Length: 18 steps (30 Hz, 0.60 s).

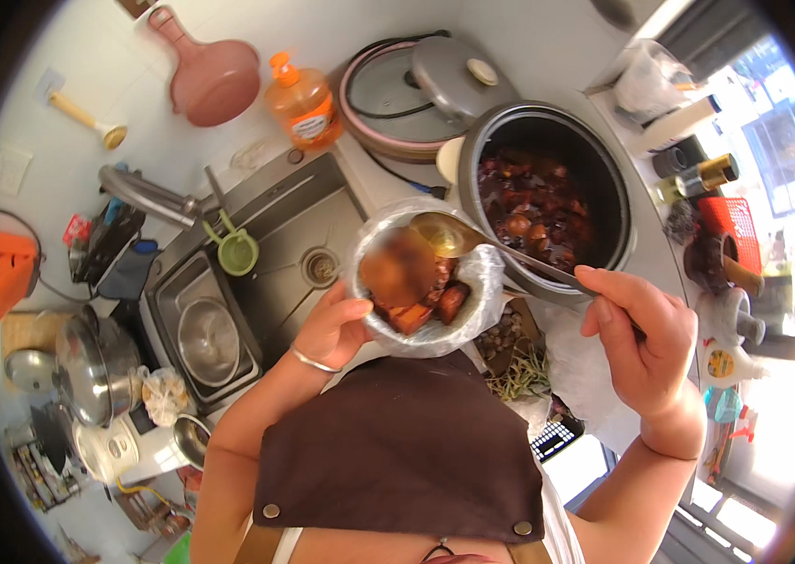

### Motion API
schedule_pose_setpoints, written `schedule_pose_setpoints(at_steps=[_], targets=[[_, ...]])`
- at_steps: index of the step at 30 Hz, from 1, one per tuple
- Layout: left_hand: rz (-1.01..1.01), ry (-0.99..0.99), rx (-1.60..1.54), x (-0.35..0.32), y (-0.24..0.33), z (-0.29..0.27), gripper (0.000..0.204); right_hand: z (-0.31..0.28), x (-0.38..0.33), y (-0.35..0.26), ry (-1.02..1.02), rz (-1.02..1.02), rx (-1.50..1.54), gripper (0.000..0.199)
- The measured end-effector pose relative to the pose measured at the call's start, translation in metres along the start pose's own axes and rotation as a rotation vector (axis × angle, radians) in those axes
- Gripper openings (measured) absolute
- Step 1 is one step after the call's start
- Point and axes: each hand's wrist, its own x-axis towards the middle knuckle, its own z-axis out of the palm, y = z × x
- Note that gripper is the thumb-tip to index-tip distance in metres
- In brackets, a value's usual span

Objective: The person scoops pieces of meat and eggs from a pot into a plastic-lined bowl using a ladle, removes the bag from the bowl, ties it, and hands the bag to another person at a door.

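My left hand [334,324] grips the side of a bowl [472,315] lined with a clear plastic bag. Chunks of dark brown braised food [411,318] lie in the bowl; part of them is blurred. With my right hand [642,338] I pinch the long handle of a metal spoon [534,263], its head tilted over the bowl's far rim. Just beyond, at the right, stands a deep dark pot [618,207] holding brown stew [534,202] with round pieces in the broth.
Left of the bowl is a steel sink [275,301] with a metal basin [208,340] and a green ladle [236,252]. An orange soap bottle [305,108] and a lid [461,80] stand behind. Bottles [698,179] line the windowsill at right. Greens [519,376] lie below the pot.
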Motion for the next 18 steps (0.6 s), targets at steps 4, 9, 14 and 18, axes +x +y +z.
schedule_pose_setpoints(at_steps=[4,9,14,18], targets=[[0.015,-0.034,-0.027,0.002,-0.004,0.006,0.075,0.003,-0.029,0.022,0.042,-0.114,0.019,0.041],[0.018,-0.037,-0.018,0.004,-0.009,0.004,0.074,0.008,-0.052,0.037,0.153,0.206,0.302,0.036],[-0.015,-0.016,-0.078,0.000,-0.015,-0.008,0.075,-0.015,-0.042,0.086,0.410,0.602,0.686,0.024],[-0.005,-0.010,-0.078,0.000,-0.018,-0.007,0.074,-0.008,-0.028,0.139,0.370,0.765,0.717,0.022]])
